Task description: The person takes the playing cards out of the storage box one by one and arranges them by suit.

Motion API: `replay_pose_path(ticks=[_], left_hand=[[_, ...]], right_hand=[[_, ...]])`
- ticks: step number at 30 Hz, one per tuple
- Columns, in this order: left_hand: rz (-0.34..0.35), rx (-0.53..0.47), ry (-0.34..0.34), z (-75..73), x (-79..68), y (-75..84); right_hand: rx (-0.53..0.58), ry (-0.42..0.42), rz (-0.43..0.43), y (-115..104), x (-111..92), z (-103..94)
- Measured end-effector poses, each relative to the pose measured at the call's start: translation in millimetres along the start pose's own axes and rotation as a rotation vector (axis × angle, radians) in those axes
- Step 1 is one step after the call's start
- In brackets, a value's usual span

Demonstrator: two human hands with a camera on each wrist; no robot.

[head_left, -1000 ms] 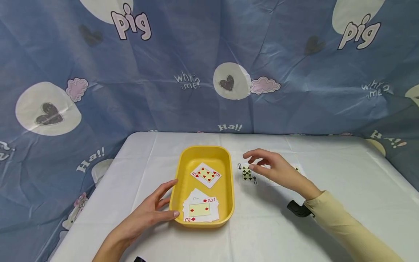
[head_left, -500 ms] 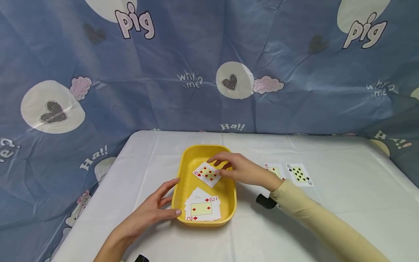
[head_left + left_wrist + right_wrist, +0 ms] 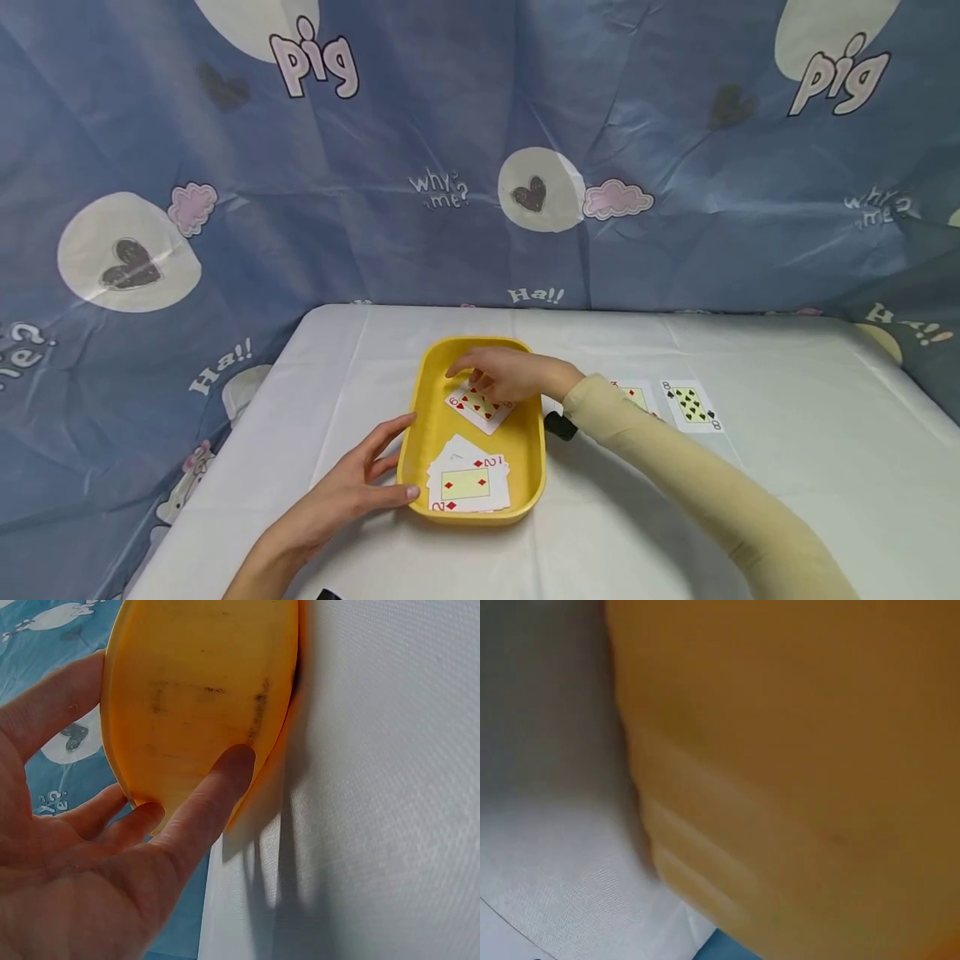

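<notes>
In the head view, my right hand reaches into the yellow tray, over a hearts playing card lying flat on its floor. The fingers are loosely bent at the card's far part; the thumb is hidden. A two of diamonds tops a few overlapping cards near the tray's front. My left hand rests against the tray's left side, fingers spread. In the left wrist view, the left thumb presses the tray's outer wall and the index finger touches its edge. The right wrist view shows mostly the tray's blurred outer wall.
On the white table, right of the tray, lie a partly covered diamonds card and an eight of spades. The right sleeve crosses above the tabletop. Behind stands a blue printed curtain.
My right hand has moved left from beside the clubs card on the table to the hearts card in the tray. That clubs card is out of sight. My left hand stays at the tray.
</notes>
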State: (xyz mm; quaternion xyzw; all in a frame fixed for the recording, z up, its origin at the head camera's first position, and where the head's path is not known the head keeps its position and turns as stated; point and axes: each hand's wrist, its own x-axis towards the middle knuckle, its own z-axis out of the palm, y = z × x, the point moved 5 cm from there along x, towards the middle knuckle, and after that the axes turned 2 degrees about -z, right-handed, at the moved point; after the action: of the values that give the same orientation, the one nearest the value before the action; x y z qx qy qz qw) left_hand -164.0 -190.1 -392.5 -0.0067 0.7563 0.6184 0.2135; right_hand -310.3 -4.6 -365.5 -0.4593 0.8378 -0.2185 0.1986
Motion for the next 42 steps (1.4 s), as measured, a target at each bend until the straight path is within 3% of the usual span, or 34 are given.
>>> replay_pose_path(ticks=[6,10,21,36,42], left_hand=[[0.005,0.008,-0.013,2.2,-0.2,0.4],[0.004,0.011,-0.009,1.9,0.0,0.5],[0.006,0.009,-0.011,2.2,-0.4,0.5],[-0.01,0.003,0.018,0.1,-0.1,1.1],[-0.026,0.003,0.021,0.9,1.0,0.3]], right_hand=[[-0.149,-0.04,0.061,5,7,4.6],[-0.173,-0.043,0.064,7,10,8.4],[-0.051,-0.078,0.098,10,14,13.0],[0.197,-0.045,-0.049,3,13,12.7],[0.232,-0.021,-0.097,1,10,7.6]])
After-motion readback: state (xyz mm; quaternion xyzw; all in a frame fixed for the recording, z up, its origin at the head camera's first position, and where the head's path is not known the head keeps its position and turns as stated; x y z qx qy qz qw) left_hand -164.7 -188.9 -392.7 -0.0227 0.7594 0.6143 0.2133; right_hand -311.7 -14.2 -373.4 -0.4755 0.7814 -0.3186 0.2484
